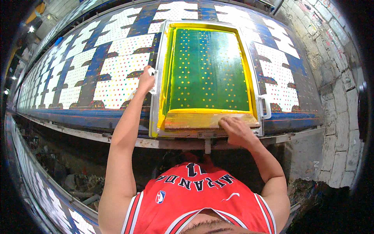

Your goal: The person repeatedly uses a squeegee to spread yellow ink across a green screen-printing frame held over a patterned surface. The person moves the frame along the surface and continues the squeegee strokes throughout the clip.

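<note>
A screen-printing frame [159, 93] lies on the long table in front of me, its green mesh [206, 74] dotted with small pale openings and ringed with yellow ink. My left hand [145, 81] is closed round the white handle [152, 72] on the frame's left side. Along the near inner edge of the frame rests a wide wooden squeegee [191, 120], with yellow ink beside it. My right hand [237, 130] grips the squeegee toward its right end; the fingertips lie on top of the wood. A second white handle [267, 107] on the right side is untouched.
White fabric pieces [124, 66] with coloured dots lie in rows on the blue, ink-stained table [89, 116]. A metal rail [113, 139] runs along its near edge. A grey block wall [336, 113] stands at right. Another table with white pieces [54, 206] is at lower left.
</note>
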The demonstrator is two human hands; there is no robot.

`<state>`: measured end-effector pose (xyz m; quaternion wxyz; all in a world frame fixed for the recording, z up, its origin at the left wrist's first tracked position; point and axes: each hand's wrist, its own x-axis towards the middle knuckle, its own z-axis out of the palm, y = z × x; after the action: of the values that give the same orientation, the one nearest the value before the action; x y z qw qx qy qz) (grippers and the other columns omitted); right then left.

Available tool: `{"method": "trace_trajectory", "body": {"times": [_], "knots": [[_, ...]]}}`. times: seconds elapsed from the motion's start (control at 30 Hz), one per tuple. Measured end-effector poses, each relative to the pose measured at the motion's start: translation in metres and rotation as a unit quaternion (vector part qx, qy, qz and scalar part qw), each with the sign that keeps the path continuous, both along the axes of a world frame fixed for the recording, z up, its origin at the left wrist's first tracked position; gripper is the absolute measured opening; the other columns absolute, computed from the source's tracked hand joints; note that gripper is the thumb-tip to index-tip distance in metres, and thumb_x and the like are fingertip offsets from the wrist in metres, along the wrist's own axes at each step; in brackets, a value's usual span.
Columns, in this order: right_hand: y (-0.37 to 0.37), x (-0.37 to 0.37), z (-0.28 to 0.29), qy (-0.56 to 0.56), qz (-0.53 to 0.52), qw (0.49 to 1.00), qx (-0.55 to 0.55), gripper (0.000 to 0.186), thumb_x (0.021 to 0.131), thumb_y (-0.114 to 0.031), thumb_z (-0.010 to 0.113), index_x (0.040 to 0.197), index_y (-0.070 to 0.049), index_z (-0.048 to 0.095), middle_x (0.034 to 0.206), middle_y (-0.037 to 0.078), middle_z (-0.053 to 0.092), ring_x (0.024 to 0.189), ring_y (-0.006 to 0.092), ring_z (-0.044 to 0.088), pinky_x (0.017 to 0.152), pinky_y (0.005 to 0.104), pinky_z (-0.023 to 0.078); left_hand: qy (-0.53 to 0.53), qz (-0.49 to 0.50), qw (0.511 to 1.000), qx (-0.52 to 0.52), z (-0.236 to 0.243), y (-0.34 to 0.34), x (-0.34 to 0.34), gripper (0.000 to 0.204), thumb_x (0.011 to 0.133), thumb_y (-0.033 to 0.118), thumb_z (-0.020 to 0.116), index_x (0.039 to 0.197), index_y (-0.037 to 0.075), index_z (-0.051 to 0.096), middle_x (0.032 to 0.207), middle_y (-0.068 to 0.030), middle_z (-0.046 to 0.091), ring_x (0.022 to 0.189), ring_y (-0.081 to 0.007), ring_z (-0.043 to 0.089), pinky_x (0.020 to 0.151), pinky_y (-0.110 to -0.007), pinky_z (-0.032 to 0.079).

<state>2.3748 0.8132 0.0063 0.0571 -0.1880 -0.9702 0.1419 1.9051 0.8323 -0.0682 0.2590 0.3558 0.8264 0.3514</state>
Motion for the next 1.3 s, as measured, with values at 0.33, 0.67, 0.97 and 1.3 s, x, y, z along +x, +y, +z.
{"method": "trace_trajectory", "body": {"times": [0.33, 0.67, 0.97, 1.3], "knots": [[0.012, -0.067, 0.0, -0.112, -0.182, 0.977, 0.022, 0.028, 0.076, -0.025, 0.072, 0.102, -0.014, 0.078, 0.087, 0.016, 0.074, 0.082, 0.0361, 0.072, 0.073, 0.0487, 0.055, 0.01, -0.015, 1.0, 0.006, -0.002, -0.001, -0.003, 0.063, 0.082, 0.003, 0.049, 0.144, 0.008, 0.04, 0.088, -0.0262, 0.071, 0.063, -0.0328, 0.071, 0.059, -0.043, 0.056], [-0.025, -0.047, -0.013, -0.04, -0.162, 0.985, 0.045, 0.026, 0.067, -0.026, 0.076, 0.089, -0.012, 0.072, 0.082, 0.013, 0.072, 0.078, 0.0339, 0.072, 0.07, 0.0446, 0.057, -0.01, -0.006, 1.0, 0.017, 0.005, 0.0, 0.0, 0.062, 0.081, 0.002, 0.049, 0.143, 0.008, 0.04, 0.088, -0.0291, 0.07, 0.062, -0.0351, 0.071, 0.06, -0.045, 0.056], [0.082, -0.09, -0.048, -0.019, -0.177, 0.978, 0.113, 0.016, 0.07, -0.018, 0.07, 0.084, -0.012, 0.07, 0.085, 0.013, 0.072, 0.079, 0.0343, 0.072, 0.07, 0.0467, 0.057, -0.008, 0.019, 1.0, -0.023, 0.001, 0.001, 0.0, 0.063, 0.082, 0.002, 0.049, 0.144, 0.012, 0.043, 0.094, -0.03, 0.07, 0.07, -0.0377, 0.072, 0.067, -0.048, 0.055], [0.322, -0.188, -0.065, -0.031, -0.19, 0.971, 0.14, 0.029, 0.08, -0.034, 0.068, 0.087, -0.008, 0.077, 0.082, 0.022, 0.073, 0.078, 0.0392, 0.074, 0.073, 0.0496, 0.059, 0.072, 0.046, 0.995, -0.044, 0.001, 0.003, 0.005, 0.057, 0.087, 0.01, 0.055, 0.143, 0.015, 0.046, 0.109, -0.0281, 0.07, 0.098, -0.0455, 0.069, 0.087, -0.051, 0.051]]}}
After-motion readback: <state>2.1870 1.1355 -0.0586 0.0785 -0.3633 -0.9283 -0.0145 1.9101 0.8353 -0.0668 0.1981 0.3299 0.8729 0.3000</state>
